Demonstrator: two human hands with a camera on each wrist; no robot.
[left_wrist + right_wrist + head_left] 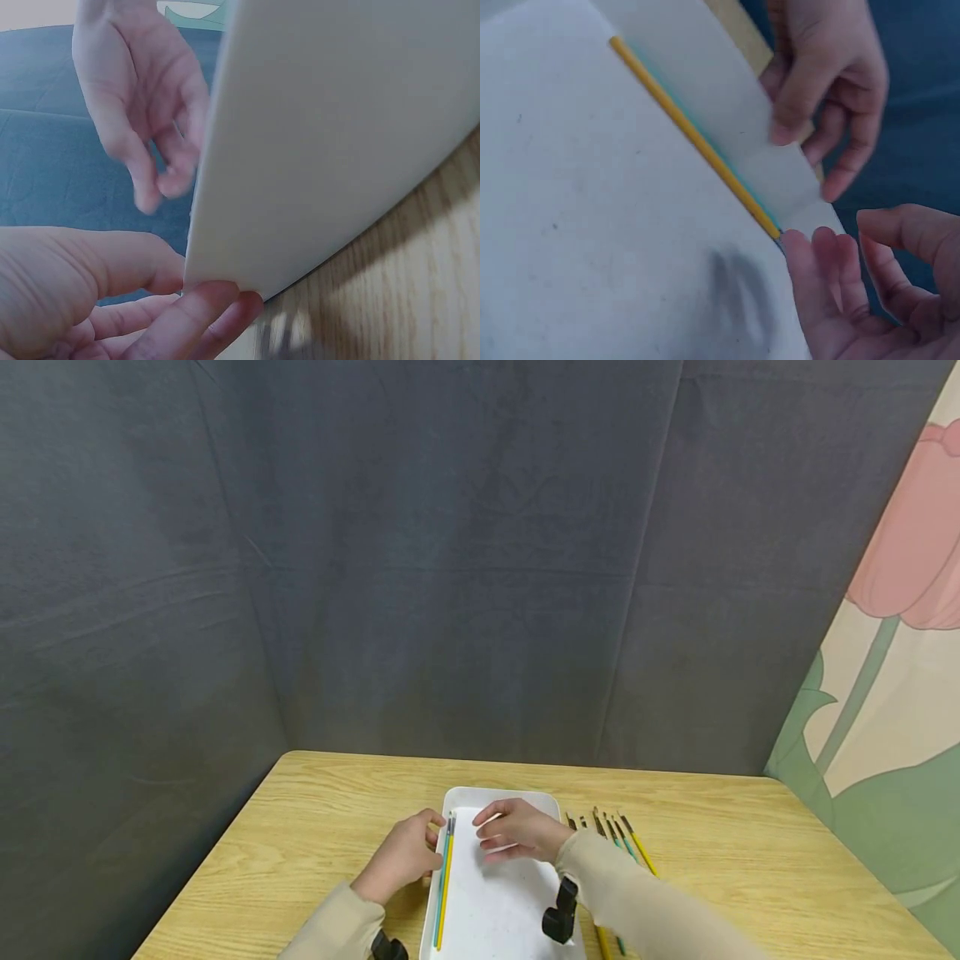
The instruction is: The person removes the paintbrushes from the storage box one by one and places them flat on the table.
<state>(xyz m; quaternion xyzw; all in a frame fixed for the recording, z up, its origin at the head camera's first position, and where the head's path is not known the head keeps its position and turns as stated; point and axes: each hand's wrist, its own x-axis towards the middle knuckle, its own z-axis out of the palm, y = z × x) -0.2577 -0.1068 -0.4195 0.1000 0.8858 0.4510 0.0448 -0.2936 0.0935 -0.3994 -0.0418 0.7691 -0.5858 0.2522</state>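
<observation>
My left hand (405, 853) holds the left edge of a white rectangular tray (506, 914). In the left wrist view the thumb is on one side of the tray's rim (201, 187) and the fingertips (214, 296) on its outer wall. Over the far part of the tray my right hand (517, 831) hovers with loosely bent fingers and nothing in them. Inside the tray, along its left wall, lie a yellow-handled paintbrush (446, 885) and a teal-handled paintbrush (440, 897) side by side. From the right wrist view, right fingertips (799, 247) overlap the yellow brush's (697, 146) bristle end.
Several more paintbrushes, among them a yellow-handled one (642, 853), lie on the wooden table (720, 843) right of the tray, partly hidden by the right forearm. A dark grey curtain (450, 568) hangs behind the table, and a flower-patterned wall (900, 693) shows at right.
</observation>
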